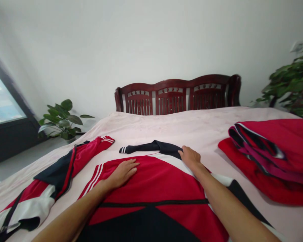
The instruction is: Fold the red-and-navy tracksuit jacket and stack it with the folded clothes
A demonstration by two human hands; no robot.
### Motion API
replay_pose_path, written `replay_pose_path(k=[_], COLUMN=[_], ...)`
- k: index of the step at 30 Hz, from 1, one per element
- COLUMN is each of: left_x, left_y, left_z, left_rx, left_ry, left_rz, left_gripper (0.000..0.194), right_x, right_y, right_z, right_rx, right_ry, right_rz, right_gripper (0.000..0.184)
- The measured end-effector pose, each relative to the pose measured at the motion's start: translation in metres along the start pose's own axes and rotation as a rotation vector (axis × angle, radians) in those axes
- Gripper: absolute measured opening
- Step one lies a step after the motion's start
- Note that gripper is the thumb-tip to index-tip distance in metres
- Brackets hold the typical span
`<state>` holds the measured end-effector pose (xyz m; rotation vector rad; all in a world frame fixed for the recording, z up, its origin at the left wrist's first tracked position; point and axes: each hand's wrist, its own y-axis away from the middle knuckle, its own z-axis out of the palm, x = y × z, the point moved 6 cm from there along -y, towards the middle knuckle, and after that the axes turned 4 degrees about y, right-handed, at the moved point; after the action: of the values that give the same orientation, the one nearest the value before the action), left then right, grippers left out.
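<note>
Across the middle of the frame, a pale pink cloth bedsheet (199, 127), with a red, white and navy fabric garment (174, 181) spread over its lower centre, a folded pile of red cloth (280, 141) at right and a rumpled red, navy and white garment (56, 171) at lower left. On the central garment, the left hand (123, 172) flat and open, gripping nothing; right of centre, the right hand (192, 157) closed, pinching a navy section (141, 147) with two white end stripes.

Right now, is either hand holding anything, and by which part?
The right hand appears to pinch the red-and-dark garment by the right-hand end of its dark far strip. The left hand lies flat on the red cloth.
</note>
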<state>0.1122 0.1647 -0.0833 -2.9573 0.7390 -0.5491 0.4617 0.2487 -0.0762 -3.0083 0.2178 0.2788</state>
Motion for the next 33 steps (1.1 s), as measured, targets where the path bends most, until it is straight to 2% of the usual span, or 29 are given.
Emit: replay_pose_path(k=[4, 6, 8, 11, 13, 16, 18, 21, 23, 25, 29, 31, 33], left_x=[-0.03, -0.044, -0.049, -0.043, -0.029, -0.004, 0.006, 0.012, 0.016, 0.023, 0.048, 0.059, 0.068], left_y=[-0.008, -0.011, -0.012, -0.006, 0.007, 0.043, 0.069, 0.092, 0.092, 0.083, 0.054, 0.038, 0.023], left_z=[-0.032, -0.041, -0.047, -0.053, -0.057, -0.057, -0.051, -0.05, -0.053, -0.054, -0.036, -0.018, 0.002], left_rx=[0.111, 0.085, 0.043, 0.02, 0.061, 0.12, 0.075, -0.003, -0.029, -0.06, -0.1, -0.084, -0.048], left_ry=[-0.114, -0.17, -0.175, -0.187, -0.235, -0.326, -0.308, -0.192, -0.098, 0.018, 0.354, 0.696, 1.062], left_rz=[-0.234, -0.319, -0.336, -0.309, -0.222, -0.028, 0.035, 0.005, -0.057, -0.099, -0.15, -0.277, -0.445], left_gripper=[0.045, 0.056, 0.058, 0.038, 0.022, 0.019, 0.019, 0.017, 0.014, 0.02, 0.027, 0.028, 0.029], right_x=[-0.001, -0.005, -0.011, -0.022, -0.026, -0.016, -0.004, 0.009, 0.006, -0.008, -0.04, -0.053, -0.062], right_y=[-0.007, -0.011, -0.014, -0.009, 0.004, 0.037, 0.063, 0.091, 0.1, 0.098, 0.082, 0.083, 0.089], right_z=[0.0, 0.0, -0.004, -0.019, -0.033, -0.047, -0.044, -0.029, -0.024, -0.027, -0.025, -0.019, -0.018], right_rx=[-0.046, -0.107, -0.148, -0.084, 0.003, 0.102, 0.056, -0.26, -0.478, -0.575, -0.449, -0.388, -0.317], right_ry=[-0.061, -0.1, -0.147, -0.233, -0.281, -0.314, -0.318, -0.392, -0.534, -0.664, -0.611, -0.562, -0.567], right_rz=[0.057, 0.051, 0.022, -0.057, -0.128, -0.237, -0.321, -0.442, -0.503, -0.533, -0.407, -0.36, -0.369], right_gripper=[0.047, 0.045, 0.035, 0.03, 0.031, 0.03, 0.032, 0.046, 0.052, 0.046, 0.025, 0.016, 0.018])
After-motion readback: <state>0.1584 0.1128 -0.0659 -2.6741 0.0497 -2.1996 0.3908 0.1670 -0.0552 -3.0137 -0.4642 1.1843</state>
